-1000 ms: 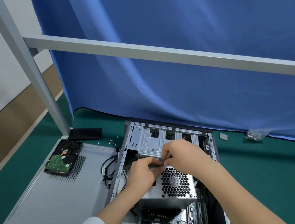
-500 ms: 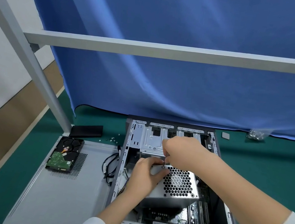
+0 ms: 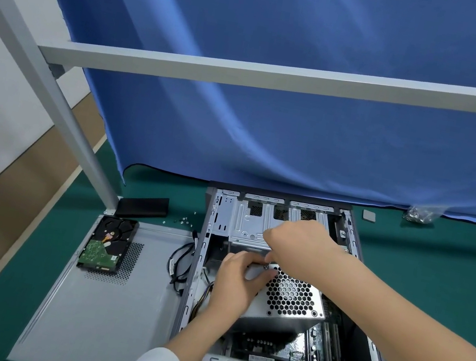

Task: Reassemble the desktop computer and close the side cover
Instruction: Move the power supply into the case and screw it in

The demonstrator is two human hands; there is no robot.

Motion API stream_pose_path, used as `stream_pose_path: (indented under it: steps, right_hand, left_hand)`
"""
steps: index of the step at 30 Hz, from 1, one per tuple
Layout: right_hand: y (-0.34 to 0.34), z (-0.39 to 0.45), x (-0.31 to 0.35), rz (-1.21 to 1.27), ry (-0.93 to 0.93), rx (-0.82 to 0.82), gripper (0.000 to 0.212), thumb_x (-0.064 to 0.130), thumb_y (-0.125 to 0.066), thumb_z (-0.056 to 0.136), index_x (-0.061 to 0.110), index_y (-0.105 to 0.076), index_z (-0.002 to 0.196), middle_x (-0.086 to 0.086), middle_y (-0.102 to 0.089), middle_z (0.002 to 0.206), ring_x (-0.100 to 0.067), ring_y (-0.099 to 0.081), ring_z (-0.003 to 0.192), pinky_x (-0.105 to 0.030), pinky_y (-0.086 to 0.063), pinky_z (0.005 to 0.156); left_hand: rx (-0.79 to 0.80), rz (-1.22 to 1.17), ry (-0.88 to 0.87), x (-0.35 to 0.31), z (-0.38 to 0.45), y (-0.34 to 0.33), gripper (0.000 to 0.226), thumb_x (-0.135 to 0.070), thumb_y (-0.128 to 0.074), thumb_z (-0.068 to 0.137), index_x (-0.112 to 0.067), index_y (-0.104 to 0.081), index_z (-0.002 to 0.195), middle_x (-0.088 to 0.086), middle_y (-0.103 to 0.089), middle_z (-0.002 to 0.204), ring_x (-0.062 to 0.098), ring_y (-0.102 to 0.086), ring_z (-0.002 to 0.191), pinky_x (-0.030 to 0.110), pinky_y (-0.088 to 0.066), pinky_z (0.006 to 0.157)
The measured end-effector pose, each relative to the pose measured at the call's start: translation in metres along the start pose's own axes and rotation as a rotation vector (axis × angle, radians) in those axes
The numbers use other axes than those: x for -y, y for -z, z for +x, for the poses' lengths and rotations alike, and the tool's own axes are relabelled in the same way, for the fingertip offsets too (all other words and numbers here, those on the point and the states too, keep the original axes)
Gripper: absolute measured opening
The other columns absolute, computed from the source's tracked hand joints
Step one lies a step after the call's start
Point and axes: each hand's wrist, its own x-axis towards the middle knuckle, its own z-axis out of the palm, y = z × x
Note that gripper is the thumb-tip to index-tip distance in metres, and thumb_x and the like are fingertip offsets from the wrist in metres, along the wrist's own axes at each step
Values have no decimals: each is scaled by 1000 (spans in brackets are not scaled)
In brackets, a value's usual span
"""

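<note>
The open desktop case point(image 3: 197, 271) lies on its side on the green table. Inside it a silver power supply point(image 3: 289, 296) with a honeycomb grille sits tilted over the motherboard point(image 3: 299, 343). My left hand point(image 3: 231, 288) curls round the supply's upper left corner. Just above that corner, my right hand point(image 3: 302, 248) pinches a small screw point(image 3: 265, 266). The grey side cover point(image 3: 113, 317) lies flat to the left of the case, with a hard drive point(image 3: 108, 243) on it.
Black cables point(image 3: 178, 265) hang out over the case's left wall. A black box point(image 3: 144, 207) and several loose screws point(image 3: 184, 220) lie behind the cover. A screw bag point(image 3: 420, 214) and a grey pad point(image 3: 368, 215) sit far right. A metal frame bar point(image 3: 279, 75) crosses overhead.
Both hands stay at the power supply's upper left corner. My left hand's fingers have spread further over that corner, and my right hand has shifted slightly while pinching.
</note>
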Motion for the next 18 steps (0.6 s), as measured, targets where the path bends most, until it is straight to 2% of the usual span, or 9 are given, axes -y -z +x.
stream_pose_path:
  steps: [3, 5, 8, 11, 13, 15, 18]
  right_hand:
    - [1, -2, 0, -20, 14, -16, 10, 16, -54, 91, 21, -46, 92, 3, -42, 76, -23, -45, 67, -26, -23, 46]
    - [1, -1, 1, -24, 17, -20, 16, 7, -53, 88, 21, -45, 90, 3, -45, 80, -22, -46, 67, -26, -23, 46]
    - [1, -1, 0, -24, 33, -10, 18, 3, -53, 86, 20, -50, 93, 3, -52, 87, -22, -47, 68, -26, -25, 46]
    - [1, -2, -1, -15, 57, -16, 11, 14, -53, 91, 20, -55, 100, 2, -59, 96, -23, -56, 76, -28, -30, 52]
    - [0, -3, -2, -19, 63, -29, 10, 25, -52, 94, 20, -56, 101, 1, -61, 95, -23, -59, 79, -28, -33, 55]
    - [-1, -2, -2, -41, 59, -36, 17, 34, -50, 96, 18, -57, 100, 1, -59, 87, -24, -58, 75, -28, -32, 55]
    - [-3, -1, 0, -74, 45, -35, 29, 41, -44, 98, 15, -58, 96, 2, -45, 71, -23, -47, 63, -26, -25, 47]
  left_hand:
    - [-3, -9, 4, 0, 0, 0, 19, -41, -73, 78, -30, -72, 94, -22, -65, 92, 5, -51, 95, 7, -34, 74]
    - [-8, -18, 9, 0, 0, 0, 21, -40, -74, 78, -28, -72, 95, -22, -64, 92, 5, -51, 96, 7, -34, 75]
    - [-12, -29, 17, 0, 0, 0, 21, -38, -75, 78, -26, -72, 95, -23, -61, 90, 6, -51, 96, 6, -34, 74]
    - [-4, -30, 18, -1, 0, 1, 20, -39, -74, 78, -26, -72, 94, -20, -64, 93, 7, -51, 96, 7, -34, 74]
    - [-3, -27, 6, -1, 0, 1, 18, -37, -74, 79, -26, -72, 93, -17, -66, 92, 8, -52, 94, 8, -34, 74]
    - [-2, -27, 7, -2, 0, 1, 16, -36, -74, 79, -25, -72, 90, -15, -66, 89, 9, -52, 92, 9, -34, 73]
    - [2, -37, 15, -3, -1, 2, 14, -37, -73, 79, -26, -70, 86, -14, -65, 85, 9, -51, 90, 8, -34, 71]
